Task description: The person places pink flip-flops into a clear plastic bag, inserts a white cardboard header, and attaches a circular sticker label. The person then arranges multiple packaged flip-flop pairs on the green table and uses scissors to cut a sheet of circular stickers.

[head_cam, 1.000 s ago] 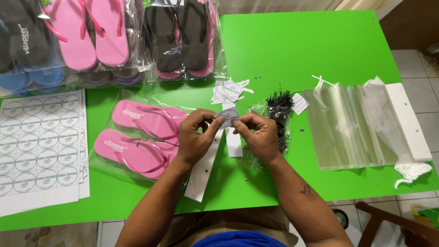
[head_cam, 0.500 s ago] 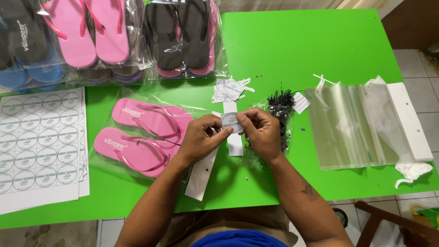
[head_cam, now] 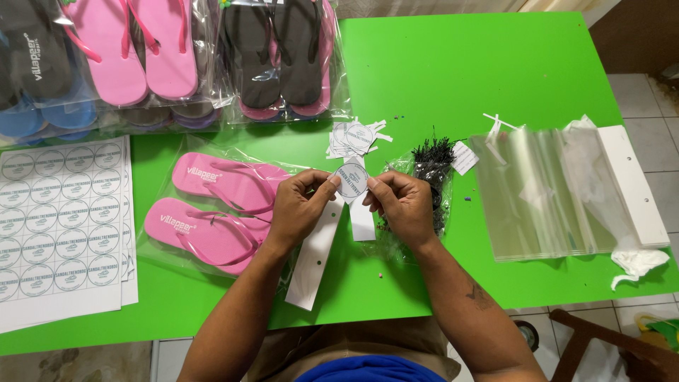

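Note:
Both my hands pinch a small round white sticker (head_cam: 351, 179) above the green table (head_cam: 481, 64). My left hand (head_cam: 297, 206) grips its left edge, my right hand (head_cam: 402, 206) its right edge. Just left of them lies a pair of pink flip-flops (head_cam: 212, 212) inside a clear plastic bag. A long white cardboard strip (head_cam: 317, 256) runs under my left hand, and a second white strip (head_cam: 362, 221) sits under my right hand. A bundle of black plastic ties (head_cam: 431, 159) in a clear bag rests beside my right hand.
Sheets of round stickers (head_cam: 56, 226) lie at the left edge. Bagged pink, black and blue flip-flops (head_cam: 170, 56) are stacked along the far side. A pile of peeled sticker scraps (head_cam: 353, 136) sits ahead. A stack of clear bags (head_cam: 559, 191) lies to the right.
The hands have shifted slightly and the sticker now faces the camera flat between the fingertips. The flip-flops and other items have not moved.

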